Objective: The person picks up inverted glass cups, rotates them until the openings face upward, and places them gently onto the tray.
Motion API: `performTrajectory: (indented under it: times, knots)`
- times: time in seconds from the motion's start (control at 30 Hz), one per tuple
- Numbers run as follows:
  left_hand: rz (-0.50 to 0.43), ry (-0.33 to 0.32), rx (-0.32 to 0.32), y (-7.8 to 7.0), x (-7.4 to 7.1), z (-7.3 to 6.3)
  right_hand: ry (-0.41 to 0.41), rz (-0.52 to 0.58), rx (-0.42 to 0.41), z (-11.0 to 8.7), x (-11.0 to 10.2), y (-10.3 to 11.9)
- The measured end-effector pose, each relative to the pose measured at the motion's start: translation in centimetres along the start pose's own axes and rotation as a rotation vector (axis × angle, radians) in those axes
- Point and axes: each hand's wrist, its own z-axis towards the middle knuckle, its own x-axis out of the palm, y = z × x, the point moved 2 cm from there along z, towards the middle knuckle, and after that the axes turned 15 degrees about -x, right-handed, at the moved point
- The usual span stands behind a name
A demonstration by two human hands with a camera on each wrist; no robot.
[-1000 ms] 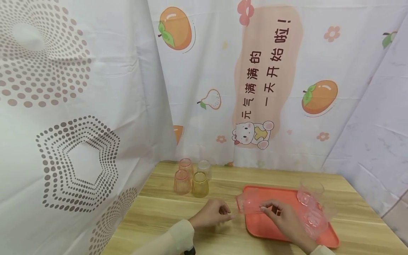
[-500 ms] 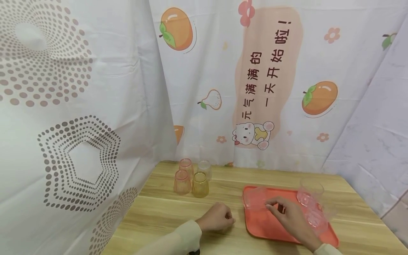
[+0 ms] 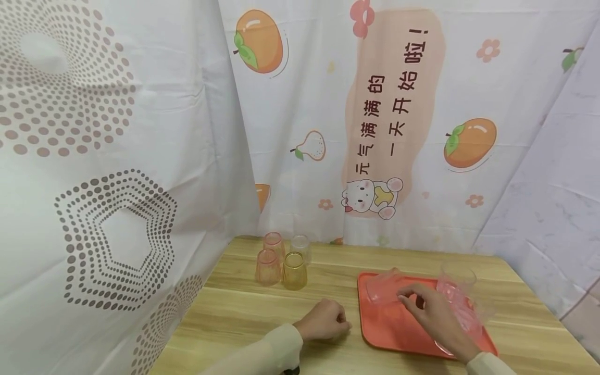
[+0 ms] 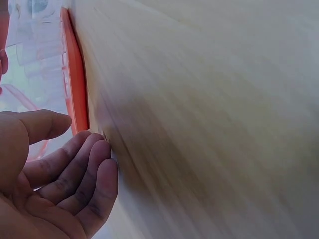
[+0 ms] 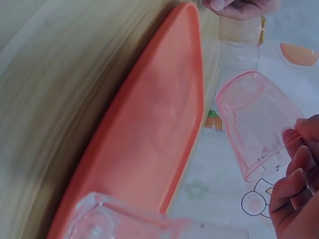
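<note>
My right hand [image 3: 433, 315] pinches a clear pink-tinted cup [image 3: 385, 287] between thumb and fingers. The cup is tilted over the left part of an orange-red tray [image 3: 389, 336]. In the right wrist view, fingertips [image 5: 294, 177] grip one end of this pink-edged cup [image 5: 256, 122]. My left hand [image 3: 324, 320] is by the table, left of the tray, with nothing in it. Its fingers [image 4: 102, 191] hang loosely curled in the left wrist view. More clear pinkish cups [image 3: 467, 319] are on the tray's right side, partly hidden by my right forearm.
At the back left of the wooden table [image 3: 244, 317], several tumblers stand grouped upside down, including a yellow one [image 3: 295, 273] and a pink one [image 3: 268, 270]. Patterned curtains [image 3: 300, 104] hang behind and along both sides.
The cup in my right hand has moved right, from the tray's left edge to over the tray, and changed its tilt. My left hand has drawn away from it, fingers curling more.
</note>
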Motion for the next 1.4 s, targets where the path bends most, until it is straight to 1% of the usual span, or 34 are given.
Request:
performTrajectory:
  times: [0.07, 0.27, 0.5, 0.73, 0.87, 0.93, 1.13, 1.27, 1.4]
  knots:
    - [0.003, 0.005, -0.005, -0.2, 0.2, 0.0, 0.001, -0.029, -0.015, 0.0, -0.2, -0.2]
    - [0.010, 0.005, -0.021, -0.7, 0.7, 0.1, 0.013, -0.067, -0.027, 0.1, -0.6, -0.9]
    - [0.040, -0.021, -0.003, -1.3, 1.0, 0.2, -0.033, -0.176, -0.130, 0.2, -1.0, -1.6]
    - [0.058, -0.027, -0.008, -1.6, 1.2, 0.4, 0.001, -0.219, -0.127, 0.2, -1.4, -2.5]
    - [0.048, -0.022, -0.009, -1.8, 1.4, 0.5, -0.007, -0.273, -0.163, 0.2, -1.7, -3.0]
    - [0.044, -0.022, -0.003, -1.8, 1.5, 0.6, -0.020, -0.295, -0.188, 0.2, -1.8, -3.3]
    - [0.027, -0.041, 0.042, -2.0, 2.0, 0.9, -0.048, -0.353, -0.286, 0.2, -2.2, -4.0]
    - [0.037, -0.049, 0.055, -2.3, 2.3, 1.1, -0.048, -0.396, -0.315, 0.3, -2.5, -4.4]
    - [0.062, -0.062, 0.064, -2.5, 2.5, 1.1, -0.034, -0.420, -0.306, 0.5, -2.8, -4.6]
